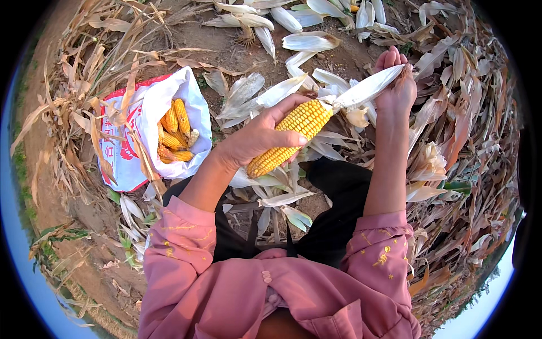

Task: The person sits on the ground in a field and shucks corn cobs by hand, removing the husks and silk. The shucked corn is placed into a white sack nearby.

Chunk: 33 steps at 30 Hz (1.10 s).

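Observation:
An ear of yellow corn (302,123) lies in my left hand (264,131), its kernels bare along the visible length. My thumb presses across the near side and the fingers wrap behind it. From the ear's upper right end stretches a pale dry husk (366,87), still joined at the base. My right hand (398,82) grips the far tip of this husk, where brown corn silk shows. Left of my left forearm, a white woven sack (148,123) with red print gapes open. Several husked corn ears (178,120) rest inside its mouth.
Loose pale husks (311,42) litter the soil ahead and between my legs. Dry corn stalks and leaves (457,203) are heaped along the right. More dry leaves (106,55) stand at the left, some hanging over the sack. Bare dirt (84,258) runs along the lower left.

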Each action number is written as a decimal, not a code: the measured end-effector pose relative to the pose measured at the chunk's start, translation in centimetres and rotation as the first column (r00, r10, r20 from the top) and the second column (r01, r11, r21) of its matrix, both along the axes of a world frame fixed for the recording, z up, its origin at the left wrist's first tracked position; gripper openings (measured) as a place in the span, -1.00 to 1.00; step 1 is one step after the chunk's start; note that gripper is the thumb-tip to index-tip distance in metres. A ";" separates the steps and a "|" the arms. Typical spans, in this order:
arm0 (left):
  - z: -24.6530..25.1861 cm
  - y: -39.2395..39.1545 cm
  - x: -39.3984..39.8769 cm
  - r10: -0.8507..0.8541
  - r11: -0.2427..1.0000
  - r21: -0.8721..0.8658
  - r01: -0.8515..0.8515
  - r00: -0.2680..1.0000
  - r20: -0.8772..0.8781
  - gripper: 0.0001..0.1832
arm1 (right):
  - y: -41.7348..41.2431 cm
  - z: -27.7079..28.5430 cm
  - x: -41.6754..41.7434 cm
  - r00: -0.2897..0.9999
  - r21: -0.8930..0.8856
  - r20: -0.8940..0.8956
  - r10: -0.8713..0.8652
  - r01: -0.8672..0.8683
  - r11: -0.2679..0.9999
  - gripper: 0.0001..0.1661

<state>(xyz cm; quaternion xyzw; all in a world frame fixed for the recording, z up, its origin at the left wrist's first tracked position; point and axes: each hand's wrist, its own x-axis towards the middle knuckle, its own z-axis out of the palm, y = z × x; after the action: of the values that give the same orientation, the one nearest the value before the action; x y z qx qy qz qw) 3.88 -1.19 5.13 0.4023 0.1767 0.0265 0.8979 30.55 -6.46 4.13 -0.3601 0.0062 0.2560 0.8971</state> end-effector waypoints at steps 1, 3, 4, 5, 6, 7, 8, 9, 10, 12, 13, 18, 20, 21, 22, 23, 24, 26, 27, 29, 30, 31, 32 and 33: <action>0.1 0.0 0.0 -0.003 1.000 0.001 0.003 1.000 0.003 -0.27 | 0.1 0.0 0.1 1.000 -0.009 0.003 -0.030 0.030 1.000 -0.65; 0.4 -0.1 -0.5 -0.014 1.000 0.018 0.014 1.000 0.018 -0.27 | 0.2 0.3 0.6 0.996 -0.026 0.008 -0.088 0.088 0.996 -0.64; 0.9 -0.1 -1.0 -0.033 0.999 0.034 0.032 0.999 0.037 -0.28 | -1.3 -0.8 4.4 0.992 -0.018 0.044 -0.115 0.116 0.993 -0.64; 1.2 0.0 -1.4 -0.049 0.998 0.052 0.047 0.997 0.054 -0.28 | -2.9 -2.0 8.3 0.987 -0.008 0.076 -0.138 0.139 0.990 -0.63; 1.5 0.3 -1.8 0.003 1.000 0.031 -0.005 0.998 0.068 -0.32 | -3.4 -1.4 8.9 0.952 -0.142 0.144 -0.271 0.291 0.946 -0.65; 1.3 0.6 -2.0 0.056 0.991 0.124 -0.056 0.998 0.006 -0.34 | -3.4 -0.6 7.4 0.948 -0.227 0.197 -0.249 0.291 0.930 -0.57; 0.8 1.0 -2.1 0.114 0.971 0.218 -0.100 0.992 -0.050 -0.37 | -3.3 0.3 5.9 0.934 -0.495 0.311 -0.178 0.319 0.808 -0.48; 0.1 1.3 -2.0 0.172 0.940 0.312 -0.135 0.980 -0.096 -0.40 | -3.2 1.1 4.5 0.912 -0.707 0.402 -0.078 0.363 0.606 -0.38; -0.7 1.4 -1.6 0.233 0.817 0.553 -0.165 0.971 -0.053 -0.46 | -2.9 1.0 3.8 0.859 -0.701 0.512 0.021 0.403 0.589 -0.33; -0.4 1.0 -1.4 0.256 0.798 0.577 -0.176 0.965 -0.060 -0.49 | -2.4 0.4 2.6 0.693 -0.670 0.686 0.222 0.481 0.566 -0.23; -0.2 1.0 -1.4 0.269 0.788 0.588 -0.181 0.961 -0.065 -0.51 | -1.5 0.8 1.2 0.637 -0.634 0.695 0.333 0.326 0.701 -0.33; -0.6 1.3 -1.5 0.287 0.736 0.655 -0.169 0.955 -0.077 -0.51 | 0.0 2.0 -6.6 0.212 -0.849 0.182 0.960 -0.458 0.262 -0.24; -0.7 1.3 -1.5 0.289 0.716 0.678 -0.169 0.955 -0.066 -0.52 | 0.3 0.9 -8.2 0.199 -0.815 0.203 0.959 -0.508 0.278 -0.38; -0.8 1.1 -1.4 0.282 0.716 0.674 -0.181 0.958 -0.043 -0.52 | 0.5 1.3 -8.7 0.201 -0.807 0.204 0.958 -0.519 0.281 -0.44; -0.8 1.0 -1.3 0.276 0.716 0.671 -0.192 0.961 -0.020 -0.52 | 0.7 1.3 -9.0 0.204 -0.806 0.206 0.957 -0.519 0.284 -0.48; -0.7 1.0 -1.4 0.259 0.736 0.656 -0.166 0.965 -0.045 -0.51 | 1.0 1.2 -9.1 0.208 -0.806 0.207 0.956 -0.518 0.287 -0.51; -0.5 1.1 -1.5 0.239 0.754 0.642 -0.141 0.969 -0.068 -0.51 | 1.1 1.2 -9.2 0.213 -0.805 0.211 0.954 -0.516 0.293 -0.54; -0.5 1.1 -1.5 0.215 0.778 0.617 -0.118 0.973 -0.084 -0.50 | 1.1 1.4 -9.9 0.304 -0.703 0.221 0.927 -0.610 0.367 -0.61; -0.6 1.1 -1.5 0.211 0.786 0.607 -0.122 0.975 -0.076 -0.49 | 1.1 1.4 -10.2 0.348 -0.645 0.222 0.911 -0.648 0.405 -0.64; -0.3 0.9 -1.4 0.208 0.854 0.501 -0.138 0.974 -0.087 -0.49 | 1.2 1.1 -10.6 0.436 -0.618 0.252 0.864 -0.615 0.490 -0.68; 0.3 0.6 -1.2 0.208 0.905 0.397 -0.151 0.972 -0.106 -0.50 | 1.3 0.8 -10.8 0.477 -0.603 0.264 0.838 -0.597 0.529 -0.70; 0.7 0.4 -1.1 0.206 0.943 0.289 -0.164 0.971 -0.124 -0.51 | 1.3 0.5 -10.9 0.461 -0.676 0.339 0.820 -0.487 0.553 -0.69; 0.4 0.5 -1.1 0.221 0.875 0.466 -0.132 0.965 -0.142 -0.52 | 1.3 0.2 -11.0 0.433 -0.733 0.410 0.802 -0.367 0.573 -0.69; -0.2 0.6 -1.2 0.239 0.776 0.625 -0.092 0.958 -0.156 -0.52 | 1.4 0.1 -11.1 0.395 -0.771 0.476 0.786 -0.241 0.589 -0.68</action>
<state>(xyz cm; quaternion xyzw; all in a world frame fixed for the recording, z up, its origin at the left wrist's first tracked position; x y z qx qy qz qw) 2.68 -0.57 4.94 0.6538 0.2947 0.1153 0.6873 19.42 -5.10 4.21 -0.6717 -0.4293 0.3353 0.5020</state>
